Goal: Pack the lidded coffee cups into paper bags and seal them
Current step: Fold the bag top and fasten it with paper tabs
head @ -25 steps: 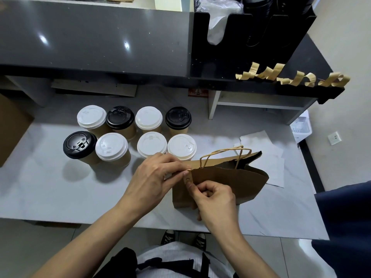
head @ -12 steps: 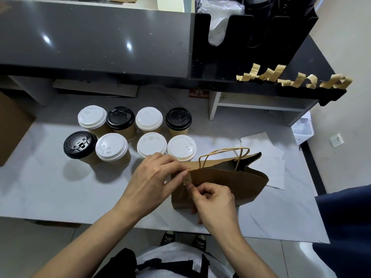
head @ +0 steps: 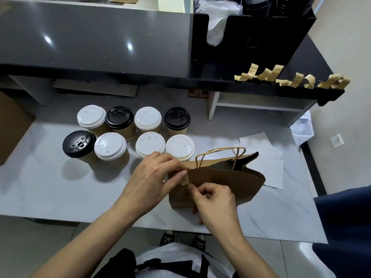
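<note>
Head view: a brown paper bag with twisted paper handles [head: 224, 183] is stood on the white marble-look desk [head: 50, 187], its mouth partly folded over. Its left top corner is pinched by the left hand [head: 150, 177], fingers [head: 181, 173] narrow on the paper edge. A small tan tape strip [head: 184, 180] at that corner is pinched from below by the right hand [head: 214, 199], fingers [head: 191, 187] curled tight. Eight kraft paper coffee cups with white and black lids [head: 128, 133] are set in two rows just beyond the left fingers, apart from the bag. More curled tan tape strips [head: 291, 79] are stuck along the black shelf edge [head: 261, 88], well beyond the right fingers. White paper sheets [head: 269, 157] are lying behind the bag.
</note>
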A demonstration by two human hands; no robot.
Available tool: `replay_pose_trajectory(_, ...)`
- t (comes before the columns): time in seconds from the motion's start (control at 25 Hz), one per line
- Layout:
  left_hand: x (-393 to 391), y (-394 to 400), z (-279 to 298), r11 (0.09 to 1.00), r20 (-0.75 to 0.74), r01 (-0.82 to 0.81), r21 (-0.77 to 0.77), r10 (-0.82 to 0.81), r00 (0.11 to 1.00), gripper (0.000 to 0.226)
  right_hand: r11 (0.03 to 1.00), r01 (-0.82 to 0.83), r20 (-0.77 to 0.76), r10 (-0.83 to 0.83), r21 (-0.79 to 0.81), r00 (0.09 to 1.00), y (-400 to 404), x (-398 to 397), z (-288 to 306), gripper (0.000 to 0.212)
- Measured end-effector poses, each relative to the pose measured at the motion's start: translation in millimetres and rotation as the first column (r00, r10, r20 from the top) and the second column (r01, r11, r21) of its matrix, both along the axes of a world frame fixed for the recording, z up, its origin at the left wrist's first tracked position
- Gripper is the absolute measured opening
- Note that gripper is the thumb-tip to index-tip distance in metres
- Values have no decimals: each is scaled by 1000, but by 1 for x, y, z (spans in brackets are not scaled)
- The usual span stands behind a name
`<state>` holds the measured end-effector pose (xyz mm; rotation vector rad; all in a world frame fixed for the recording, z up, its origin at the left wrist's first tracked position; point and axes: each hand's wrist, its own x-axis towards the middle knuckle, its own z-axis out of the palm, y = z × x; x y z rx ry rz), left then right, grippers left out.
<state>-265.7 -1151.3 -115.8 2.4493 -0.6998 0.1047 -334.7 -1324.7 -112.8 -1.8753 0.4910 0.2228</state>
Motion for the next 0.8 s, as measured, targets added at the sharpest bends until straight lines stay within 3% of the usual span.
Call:
replay_pose_trajectory(0.32,-5,0,0,1000,-29,12,-8,-13,1000,35,1000,4,115,-5,7,993,-24,-9,12,30)
replay_pose_trajectory(0.56,-6,-5,2,999,-35,-32,-25,31,999,34,987,162,256,-156,-2,954,-57,-12,29,34)
replay_pose_trajectory(0.8,-8,-11,8,995,-27,-46,-88,44,999,28,949,291,423,-215,-124,880,-94,-6,32,28)
